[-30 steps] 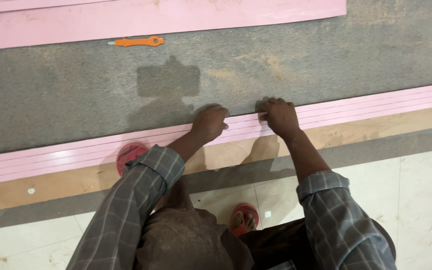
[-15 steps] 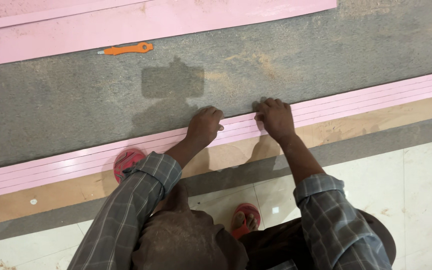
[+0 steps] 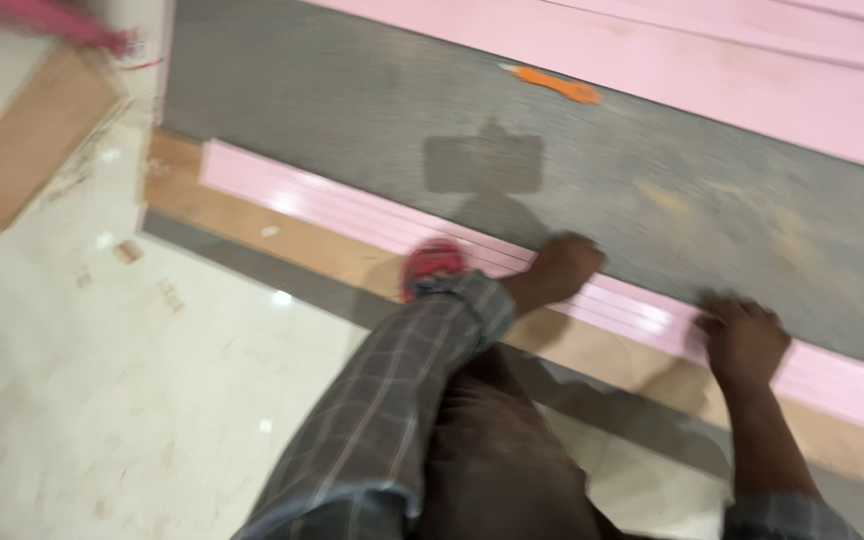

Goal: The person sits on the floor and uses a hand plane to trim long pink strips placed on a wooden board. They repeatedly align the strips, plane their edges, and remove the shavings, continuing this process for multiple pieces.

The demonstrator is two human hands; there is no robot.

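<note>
A long narrow stack of pink strips (image 3: 352,205) lies along the edge of a grey board (image 3: 352,110), running from upper left to lower right. My left hand (image 3: 564,268) rests flat on the strips, fingers pressed down. My right hand (image 3: 744,338) presses on the same strips further right. Neither hand wraps around anything. The frame is blurred by motion.
An orange utility knife (image 3: 555,84) lies on the grey board near a wide pink sheet (image 3: 752,70) at the top. A brown board strip (image 3: 282,245) runs under the pink strips. A red sandal (image 3: 434,262) shows by my left sleeve. A brown panel (image 3: 37,140) lies on the pale floor at left.
The view has swung left and tilted, so the strips now run diagonally and their left end shows. Both hands stay pressed on the pink strips, now further apart.
</note>
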